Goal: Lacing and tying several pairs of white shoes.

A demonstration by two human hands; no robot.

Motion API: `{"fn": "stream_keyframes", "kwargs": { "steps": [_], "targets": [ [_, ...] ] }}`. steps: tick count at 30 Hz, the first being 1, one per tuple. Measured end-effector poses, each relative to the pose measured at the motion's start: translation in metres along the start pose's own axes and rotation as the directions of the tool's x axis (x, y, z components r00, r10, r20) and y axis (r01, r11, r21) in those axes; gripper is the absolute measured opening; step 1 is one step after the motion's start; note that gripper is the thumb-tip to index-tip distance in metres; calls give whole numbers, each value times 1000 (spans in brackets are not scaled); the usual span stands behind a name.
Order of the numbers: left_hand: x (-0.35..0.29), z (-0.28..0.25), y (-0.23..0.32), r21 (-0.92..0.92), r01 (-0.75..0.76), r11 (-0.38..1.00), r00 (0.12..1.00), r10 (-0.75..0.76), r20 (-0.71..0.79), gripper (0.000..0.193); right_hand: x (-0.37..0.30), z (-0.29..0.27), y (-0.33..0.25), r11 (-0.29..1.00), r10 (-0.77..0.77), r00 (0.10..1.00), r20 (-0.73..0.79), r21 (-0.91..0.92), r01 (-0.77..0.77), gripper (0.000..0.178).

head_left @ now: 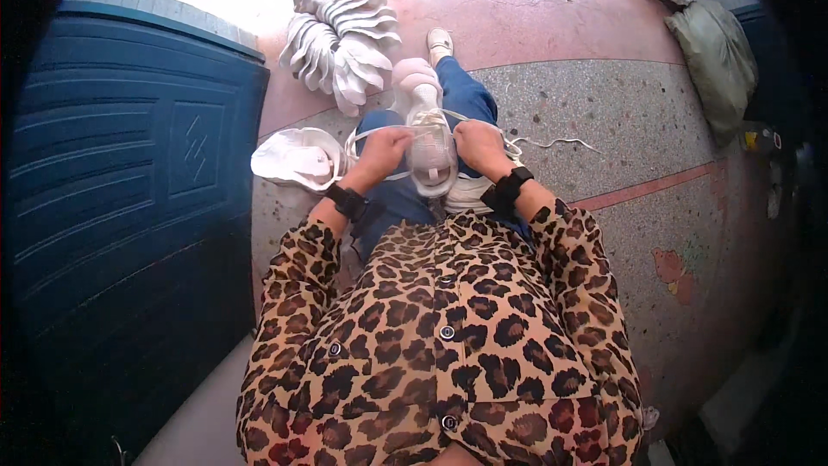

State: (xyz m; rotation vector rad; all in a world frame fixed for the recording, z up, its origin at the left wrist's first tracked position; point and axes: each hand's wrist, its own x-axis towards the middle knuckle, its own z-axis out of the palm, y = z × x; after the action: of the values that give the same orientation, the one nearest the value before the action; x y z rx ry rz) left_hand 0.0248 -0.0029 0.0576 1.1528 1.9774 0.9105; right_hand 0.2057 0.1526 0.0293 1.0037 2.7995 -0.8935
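A pale pinkish-white shoe upper [431, 158] lies lengthwise over my lap, between my two hands. White shoelace [421, 127] runs across its front. My left hand [385, 148] is closed in a pinch on a length of lace at the shoe's left side. On the other side my right hand [479, 147] grips lace too, its fingers curled. Both wrists wear black bands. Beside my left leg sits another white shoe upper [296, 158]. A bundle of white laces [467, 195] rests by my right thigh, partly hidden by my arm.
Many pale shoe pieces [336, 47] are stacked in a fanned pile on the floor ahead. A loose lace end [561, 141] trails on the speckled floor to the right. A dark blue panelled door [129, 181] stands close at left, and a full sack [712, 65] at far right.
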Motion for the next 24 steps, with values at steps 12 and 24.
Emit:
{"fn": "stream_keyframes", "kwargs": {
  "steps": [12, 24],
  "targets": [
    [-10, 2, -13, 115, 169, 979, 979, -153, -133, 30, 13, -4, -13, 821, -449, 893, 33, -380, 426, 9],
    [2, 16, -16, 253, 221, 942, 946, -143, -292, 28, 6, -1, -14, 964, -132, 989, -69, -240, 112, 17]
  ]
}}
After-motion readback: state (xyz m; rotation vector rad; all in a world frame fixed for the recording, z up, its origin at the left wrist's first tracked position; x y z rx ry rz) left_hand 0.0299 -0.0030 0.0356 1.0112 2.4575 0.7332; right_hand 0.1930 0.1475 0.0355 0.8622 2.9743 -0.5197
